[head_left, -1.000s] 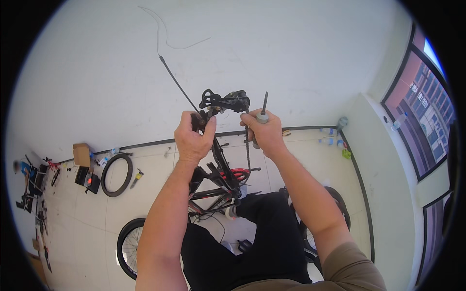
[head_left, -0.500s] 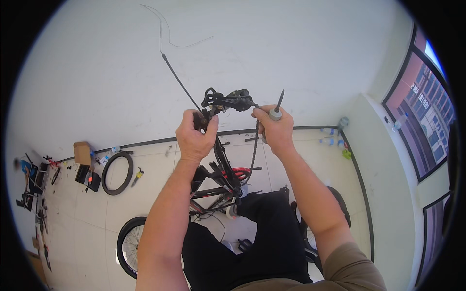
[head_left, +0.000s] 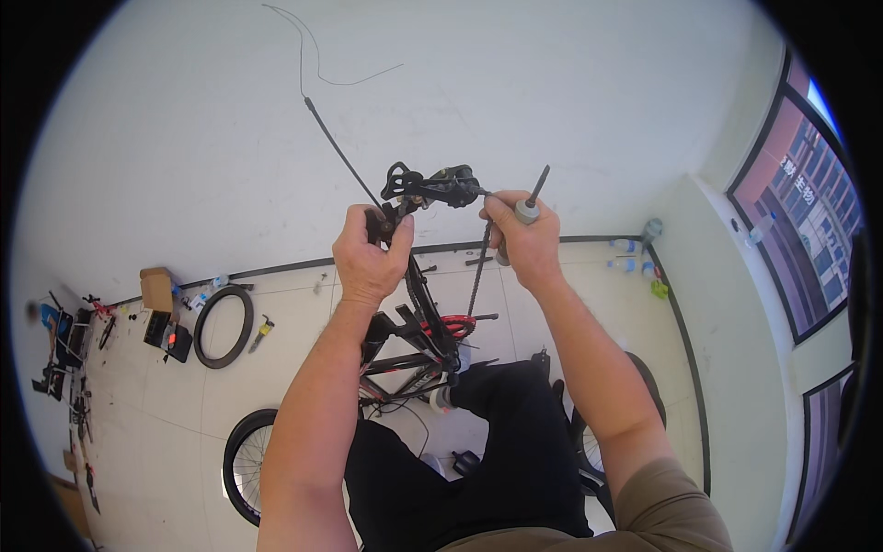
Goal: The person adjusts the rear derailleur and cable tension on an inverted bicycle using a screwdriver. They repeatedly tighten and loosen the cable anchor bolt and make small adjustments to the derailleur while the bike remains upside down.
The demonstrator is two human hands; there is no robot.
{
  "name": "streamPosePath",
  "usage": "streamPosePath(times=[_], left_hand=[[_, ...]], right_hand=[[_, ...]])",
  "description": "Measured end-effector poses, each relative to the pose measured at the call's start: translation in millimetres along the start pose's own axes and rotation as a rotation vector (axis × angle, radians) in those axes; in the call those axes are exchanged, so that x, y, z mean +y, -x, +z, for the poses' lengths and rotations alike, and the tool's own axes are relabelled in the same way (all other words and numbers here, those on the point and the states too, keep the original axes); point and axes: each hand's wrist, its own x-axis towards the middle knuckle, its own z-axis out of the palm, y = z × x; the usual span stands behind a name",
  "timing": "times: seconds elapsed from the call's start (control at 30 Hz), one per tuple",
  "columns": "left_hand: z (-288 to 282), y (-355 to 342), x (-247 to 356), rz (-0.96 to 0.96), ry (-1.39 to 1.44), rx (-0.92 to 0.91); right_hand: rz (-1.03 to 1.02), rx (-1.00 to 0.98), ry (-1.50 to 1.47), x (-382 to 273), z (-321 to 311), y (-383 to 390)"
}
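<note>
Head view: both bare hands are raised in front of a white wall. The left hand (head_left: 370, 253) has its fingers curled tight around the lower end of a black rear derailleur (head_left: 432, 187), so that end is hidden inside the fist. The derailleur's upper body shows above the knuckles, held in the air between the two hands. A black cable housing (head_left: 340, 152) rises from it up and to the left, ending in a thin bare cable (head_left: 313, 55) that curls against the wall.

The right hand (head_left: 521, 241) is closed around the handle of a slim tool (head_left: 532, 198). Only a grey collar and a dark shaft stick out above the fist; the grip itself is covered, and the tool's kind cannot be told.

Below the hands stands a black and red bicycle frame (head_left: 418, 336), partly hidden by the forearms and the dark trousers. A loose tyre (head_left: 223, 327) lies on the floor to the left, beside a cardboard box (head_left: 156, 288); smaller items there are too small to identify.
</note>
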Motion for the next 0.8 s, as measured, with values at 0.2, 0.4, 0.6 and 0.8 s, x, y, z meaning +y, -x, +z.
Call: streamPosePath(times=[0.2, 0.4, 0.6, 0.8], left_hand=[[0, -1, 0, -0.011, 0.002, 0.003], [-1, 0, 2, 0.003, -0.012, -0.002], [0, 2, 2, -0.002, 0.015, 0.006], [-1, 0, -3, 0.038, 0.013, 0.033]], right_hand=[[-0.016, 0.024, 0.007, -8, 4, -6], [0.041, -0.033, 0.076, 2, 3, -1], [0.008, 0.045, 0.007, 1, 6, 1], [0.035, -0.010, 0.052, -2, 3, -2]])
